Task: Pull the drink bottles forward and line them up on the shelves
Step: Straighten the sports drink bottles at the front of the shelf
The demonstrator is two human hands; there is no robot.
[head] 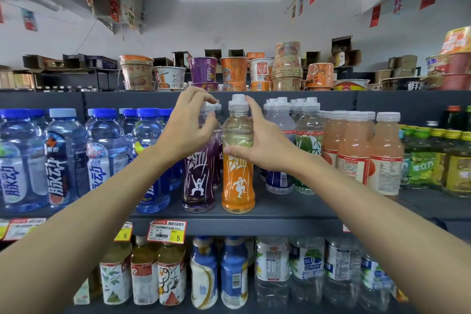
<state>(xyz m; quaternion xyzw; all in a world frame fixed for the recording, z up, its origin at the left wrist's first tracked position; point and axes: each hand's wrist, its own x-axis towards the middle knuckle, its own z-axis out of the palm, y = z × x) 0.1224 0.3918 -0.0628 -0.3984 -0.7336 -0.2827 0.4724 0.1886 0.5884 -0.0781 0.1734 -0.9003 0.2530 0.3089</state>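
Nearest, along the bottom of the frame, the lower shelf bottles point(234, 270) stand in a fairly even front row under the price tags point(167, 231). Just above, on the middle shelf point(280, 224), the orange bottle point(238, 181) and the purple bottle point(198, 186) stand side by side close to the front edge, at the centre of the frame. The right hand point(265, 145) grips the orange bottle at its shoulder, thumb across the front above the label and fingers point(254, 112) wrapped behind the neck. The left hand point(186, 127) hovers at the top of the purple bottle, its fingers curled toward the caps of the row behind. Whether they pinch a cap I cannot tell, since the hand hides the contact.

Right of centre, the clear bottles point(305, 135) sit farther back from the edge than the orange one, while the blue-capped bottles point(63, 155) at the left stand forward. Farthest, on the top shelf, cup noodles point(233, 69) are stacked.

By my reading the job is partway done. The two centre columns look fronted, and the clear ones behind the right hand likely remain to be pulled forward.
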